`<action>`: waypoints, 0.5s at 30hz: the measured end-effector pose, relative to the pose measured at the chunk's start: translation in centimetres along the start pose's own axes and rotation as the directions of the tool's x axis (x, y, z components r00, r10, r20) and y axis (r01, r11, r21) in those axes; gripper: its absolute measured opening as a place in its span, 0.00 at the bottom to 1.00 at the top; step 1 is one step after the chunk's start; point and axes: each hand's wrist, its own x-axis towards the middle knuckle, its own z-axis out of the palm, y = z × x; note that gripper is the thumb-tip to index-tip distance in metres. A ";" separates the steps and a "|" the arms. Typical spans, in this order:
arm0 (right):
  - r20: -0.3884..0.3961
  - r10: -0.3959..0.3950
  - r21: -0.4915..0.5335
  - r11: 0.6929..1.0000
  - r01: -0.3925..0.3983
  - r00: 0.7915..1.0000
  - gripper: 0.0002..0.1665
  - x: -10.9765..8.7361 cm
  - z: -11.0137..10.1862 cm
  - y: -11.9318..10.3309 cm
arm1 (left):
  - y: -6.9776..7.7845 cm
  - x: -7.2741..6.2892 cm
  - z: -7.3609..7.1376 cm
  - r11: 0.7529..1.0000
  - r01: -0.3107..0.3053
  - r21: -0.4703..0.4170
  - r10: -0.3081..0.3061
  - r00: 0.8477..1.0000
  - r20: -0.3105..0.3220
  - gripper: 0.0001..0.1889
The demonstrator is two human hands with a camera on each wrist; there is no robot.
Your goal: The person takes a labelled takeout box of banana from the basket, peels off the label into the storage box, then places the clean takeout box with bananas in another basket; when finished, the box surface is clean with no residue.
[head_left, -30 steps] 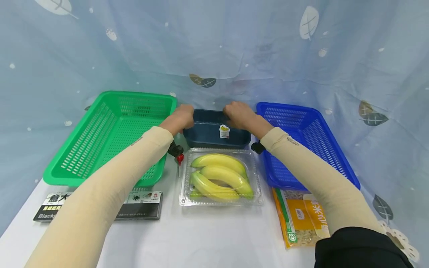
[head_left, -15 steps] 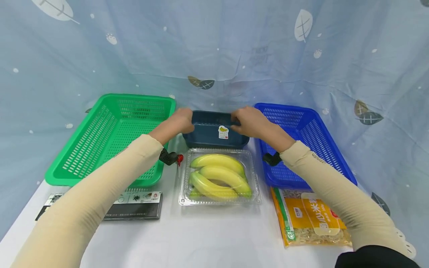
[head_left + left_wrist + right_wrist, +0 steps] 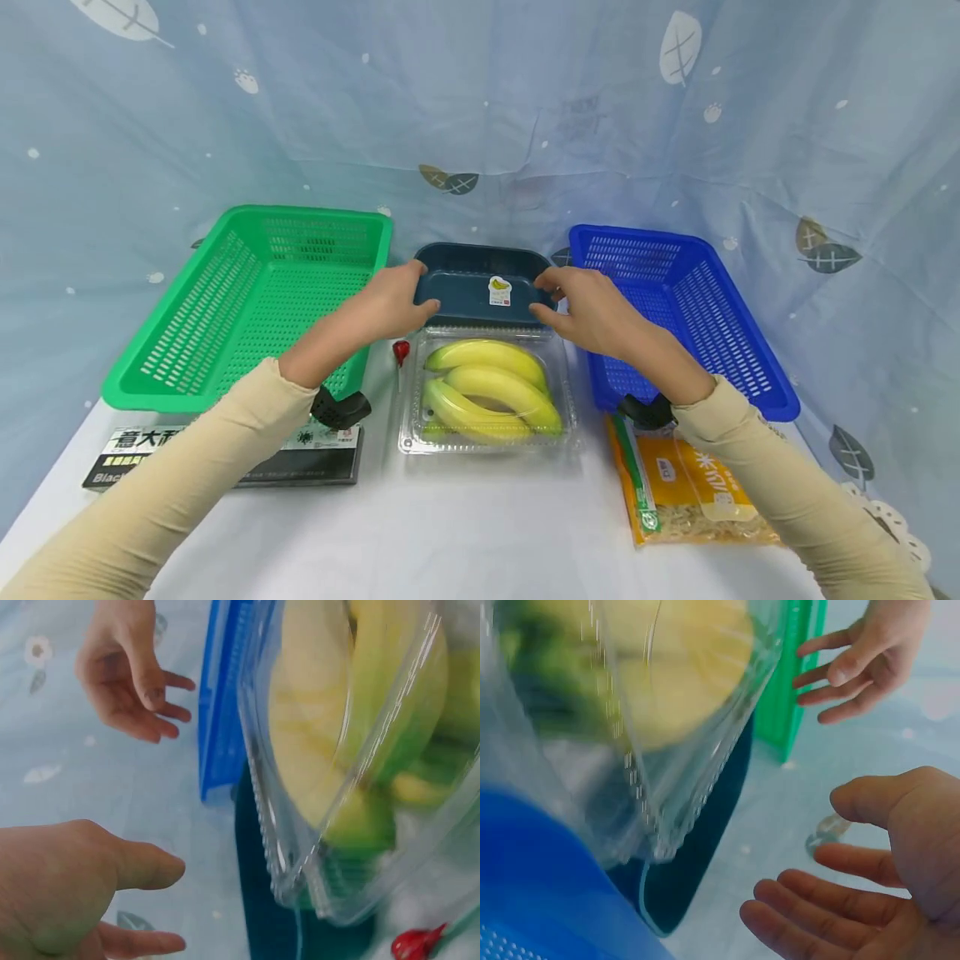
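A dark blue tray (image 3: 459, 292) with a small banana sticker (image 3: 499, 292) stands at the back centre in the head view. Just off its left end is my left hand (image 3: 386, 304), thumb and fingers spread apart. On the other side my right hand (image 3: 592, 308) hovers by the tray's right end, its fingers loosely bent around nothing. Both wrist views show gaps between the hands (image 3: 71, 889) (image 3: 877, 877) and the tray. In front of the tray lies a clear plastic clamshell box (image 3: 414, 417) holding several bananas (image 3: 487, 383).
A green basket (image 3: 123, 387) stands left and a blue basket (image 3: 757, 333) right. A black-and-white box (image 3: 315, 467) lies front left, an orange food packet (image 3: 690, 492) front right. A small red-topped stick (image 3: 401, 352) lies beside the clamshell. Cloth hangs behind.
Both hands have released the tray's ends, opened their fingers and drawn back toward the body and outward. The tray stays in about the same place.
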 end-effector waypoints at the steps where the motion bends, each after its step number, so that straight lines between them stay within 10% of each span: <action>1: -0.010 0.006 0.015 1.000 -0.006 1.000 0.21 -0.5 0.0 -0.2 | 0.1 -0.4 0.2 1.000 -0.010 -0.001 0.010 1.000 -0.012 0.35; 15: -0.110 -0.003 0.051 0.999 0.008 0.994 0.21 -7.1 1.9 -2.7 | 1.1 -4.9 4.7 0.998 -0.020 -0.059 0.013 0.993 -0.117 0.39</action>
